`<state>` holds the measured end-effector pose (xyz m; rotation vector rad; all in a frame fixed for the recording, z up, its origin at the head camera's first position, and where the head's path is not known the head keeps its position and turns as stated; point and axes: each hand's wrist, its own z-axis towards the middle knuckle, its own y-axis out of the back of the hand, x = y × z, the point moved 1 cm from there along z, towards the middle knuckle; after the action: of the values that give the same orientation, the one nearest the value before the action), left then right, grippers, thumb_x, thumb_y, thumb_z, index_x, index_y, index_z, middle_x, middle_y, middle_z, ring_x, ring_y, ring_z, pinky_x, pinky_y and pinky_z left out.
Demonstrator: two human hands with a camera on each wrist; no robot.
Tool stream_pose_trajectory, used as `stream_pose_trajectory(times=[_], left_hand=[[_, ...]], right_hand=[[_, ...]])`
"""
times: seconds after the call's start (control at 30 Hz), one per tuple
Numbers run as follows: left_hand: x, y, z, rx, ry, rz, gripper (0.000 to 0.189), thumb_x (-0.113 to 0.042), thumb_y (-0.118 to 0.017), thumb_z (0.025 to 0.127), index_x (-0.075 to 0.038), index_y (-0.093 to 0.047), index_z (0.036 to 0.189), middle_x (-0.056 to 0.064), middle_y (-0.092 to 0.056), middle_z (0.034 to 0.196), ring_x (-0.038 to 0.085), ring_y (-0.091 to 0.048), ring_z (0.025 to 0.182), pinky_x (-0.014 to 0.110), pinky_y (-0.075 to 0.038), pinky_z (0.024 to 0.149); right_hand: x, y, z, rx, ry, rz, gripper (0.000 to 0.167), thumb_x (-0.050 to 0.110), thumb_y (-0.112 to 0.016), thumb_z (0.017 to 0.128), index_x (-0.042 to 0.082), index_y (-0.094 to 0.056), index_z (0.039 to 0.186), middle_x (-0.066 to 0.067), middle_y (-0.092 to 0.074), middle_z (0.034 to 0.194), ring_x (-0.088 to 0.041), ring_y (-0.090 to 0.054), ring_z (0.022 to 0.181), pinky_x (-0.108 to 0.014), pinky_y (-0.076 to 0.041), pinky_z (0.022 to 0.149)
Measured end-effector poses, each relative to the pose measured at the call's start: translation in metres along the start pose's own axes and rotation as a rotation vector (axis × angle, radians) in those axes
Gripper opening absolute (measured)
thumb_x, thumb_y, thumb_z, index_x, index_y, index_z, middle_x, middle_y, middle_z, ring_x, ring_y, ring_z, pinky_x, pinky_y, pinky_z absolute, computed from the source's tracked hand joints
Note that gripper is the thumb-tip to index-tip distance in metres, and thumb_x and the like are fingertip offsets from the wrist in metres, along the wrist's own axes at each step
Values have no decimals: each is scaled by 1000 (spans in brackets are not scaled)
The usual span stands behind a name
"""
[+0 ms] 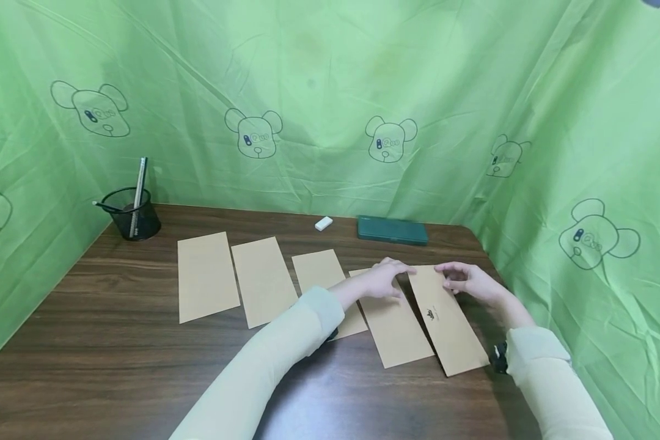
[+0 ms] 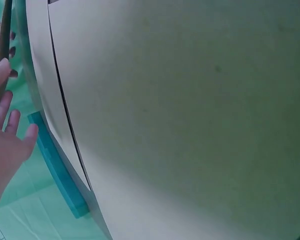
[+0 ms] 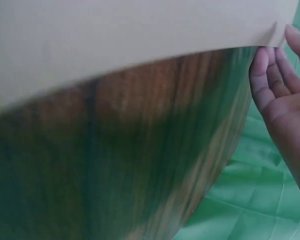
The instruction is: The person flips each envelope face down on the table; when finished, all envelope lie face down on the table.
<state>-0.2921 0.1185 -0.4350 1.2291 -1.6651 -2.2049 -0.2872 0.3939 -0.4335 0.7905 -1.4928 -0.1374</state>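
At the right end of a row of kraft-brown paper rectangles lies a brown paper rectangle printed with a small dark crown. My right hand pinches its far right corner. In the right wrist view, the right hand has its thumb over the paper and its fingers beneath. Loosely straight fingers of my left hand reach that paper's far left corner, above the neighbouring rectangle. In the left wrist view, the left hand has spread fingers just below the paper's thin edge.
Three more brown rectangles, the leftmost one included, lie further left on the dark wooden table. Behind them are a white eraser and a teal case. A black mesh pen holder stands back left. Green curtains surround the table.
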Motion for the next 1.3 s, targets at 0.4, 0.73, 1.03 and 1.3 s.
stream_pose_trajectory(times=[0.4, 0.73, 1.03, 1.3], left_hand=[[0, 3, 3, -74, 32, 145, 44, -26, -69, 86, -23, -57, 128, -12, -67, 107, 10, -50, 112, 33, -36, 99], [1, 7, 8, -207, 84, 184, 21, -39, -68, 86, -26, -66, 102, -17, -68, 87, 6, -52, 92, 25, -39, 87], [-9, 15, 12, -312, 91, 131, 18, -40, -69, 85, -24, -65, 93, -16, -68, 82, 4, -54, 83, 23, -41, 80], [-12, 20, 19, -303, 61, -63, 24, -29, -68, 88, -16, -61, 106, -7, -71, 98, 8, -60, 97, 23, -43, 90]], right_hand=[[25, -17, -19, 125, 33, -99, 54, 21, -62, 92, -1, -43, 136, -25, -41, 141, -46, -45, 122, -34, -54, 80], [57, -27, -34, 235, 74, -265, 68, 28, -64, 90, 0, -30, 143, -26, -37, 144, -48, -41, 126, -51, -45, 94], [72, -30, -37, 212, 95, -332, 73, 34, -68, 87, 7, -29, 143, -21, -37, 144, -45, -46, 123, -55, -41, 97], [81, -16, -39, 132, 219, -447, 57, 26, -68, 87, 16, -43, 137, -11, -56, 130, -29, -53, 119, -44, -48, 92]])
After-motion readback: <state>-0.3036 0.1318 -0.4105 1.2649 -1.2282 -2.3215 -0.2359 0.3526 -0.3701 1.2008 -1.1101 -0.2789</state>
